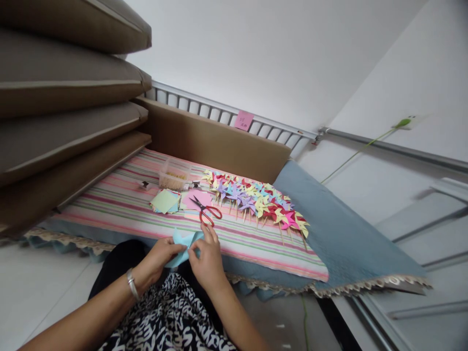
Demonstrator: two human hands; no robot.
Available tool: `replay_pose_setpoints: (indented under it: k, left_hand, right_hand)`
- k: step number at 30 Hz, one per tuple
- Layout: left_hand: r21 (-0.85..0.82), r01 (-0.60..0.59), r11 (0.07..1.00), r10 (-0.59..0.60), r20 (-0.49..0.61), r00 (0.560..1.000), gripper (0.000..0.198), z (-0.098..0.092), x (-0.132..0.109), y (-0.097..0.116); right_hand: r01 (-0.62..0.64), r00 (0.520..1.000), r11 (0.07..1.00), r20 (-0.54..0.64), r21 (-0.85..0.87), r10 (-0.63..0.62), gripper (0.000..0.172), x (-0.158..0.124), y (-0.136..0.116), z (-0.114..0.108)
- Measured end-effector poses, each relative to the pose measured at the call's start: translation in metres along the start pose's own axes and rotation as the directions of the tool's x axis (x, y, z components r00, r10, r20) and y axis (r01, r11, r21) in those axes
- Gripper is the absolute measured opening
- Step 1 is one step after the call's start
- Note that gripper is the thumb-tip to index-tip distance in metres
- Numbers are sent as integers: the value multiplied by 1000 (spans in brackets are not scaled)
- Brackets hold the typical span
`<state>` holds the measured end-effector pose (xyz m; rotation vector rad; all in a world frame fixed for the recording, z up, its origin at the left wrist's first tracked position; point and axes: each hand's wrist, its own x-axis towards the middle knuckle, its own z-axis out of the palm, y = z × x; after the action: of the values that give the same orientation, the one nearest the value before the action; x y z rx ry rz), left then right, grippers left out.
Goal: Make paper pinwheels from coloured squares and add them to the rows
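Above my lap, a light-blue paper pinwheel (180,237) with its points partly folded in is held between both hands. My left hand (163,257) grips its left side, thumb toward the middle. At its centre my right hand (207,256) pinches with thumb and index finger; whether a pin is between those fingertips is hidden. Just beyond the right hand lie red-handled scissors (207,210), blades partly apart. They rest over pink paper squares (190,199). Left of these is a stack of pale green and blue paper squares (164,201).
Finished multicoloured pinwheels (256,200) on sticks cover the right of the striped cloth (124,195). Behind the paper stands a clear plastic box (174,174) of small sticks. Stacked cushions (73,92) rise at left; a brown board (219,141) closes the back.
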<state>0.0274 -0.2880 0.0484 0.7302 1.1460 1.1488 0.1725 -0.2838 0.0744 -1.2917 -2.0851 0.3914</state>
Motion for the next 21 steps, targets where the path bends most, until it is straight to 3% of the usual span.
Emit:
replay_pose_setpoints:
  k: [12,18,21]
  left_hand:
    - [-25,7,1000,-6,50,999,21,3,-9,7]
    - [82,-25,996,26,-21,999,17,-3,-2,3]
    - [140,-2,990,3,-11,1000,13,-5,0,5]
  right_hand:
    - [-42,999,999,-3,-6,42,11,5,1,5]
    - [-61,998,998,19,-20,61,6,6,-4,0]
    - [-51,998,999,-27,12,52,27,11,-6,-11]
